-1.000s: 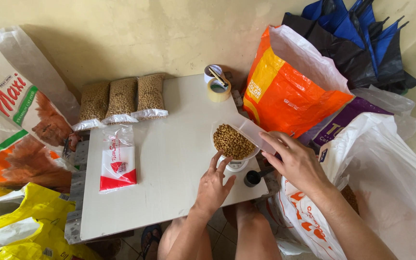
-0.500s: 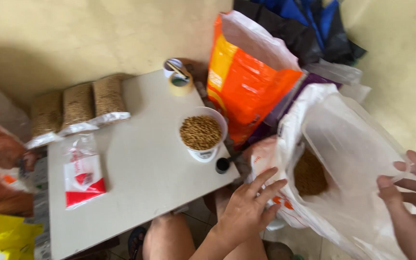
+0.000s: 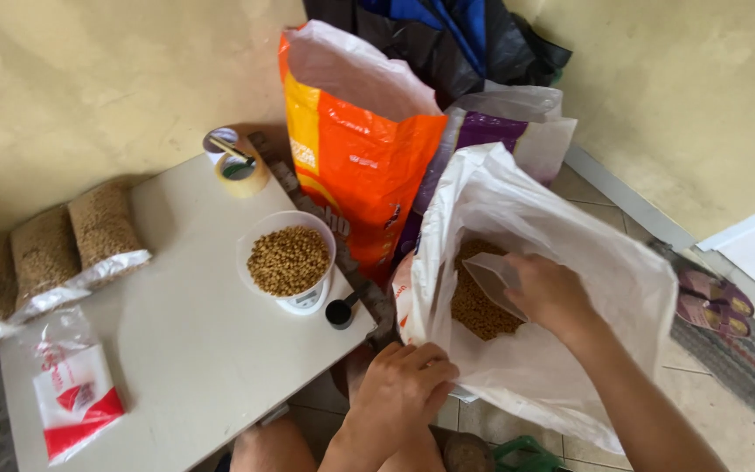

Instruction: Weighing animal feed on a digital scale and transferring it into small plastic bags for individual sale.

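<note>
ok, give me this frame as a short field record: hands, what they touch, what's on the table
left hand: grips the near rim of the white sack
right hand: inside the sack mouth, holding a small clear bag over the brown pellets
table: white, low
on table: bowl of pellets on a small scale, tape roll, filled clear bags, red-and-white packet
beside sack: orange sack, open

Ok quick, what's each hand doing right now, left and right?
Left hand: closed, gripping the near edge of the white sack.
Right hand: inside the sack, fingers closed on a clear scoop above the brown pellets.
</note>
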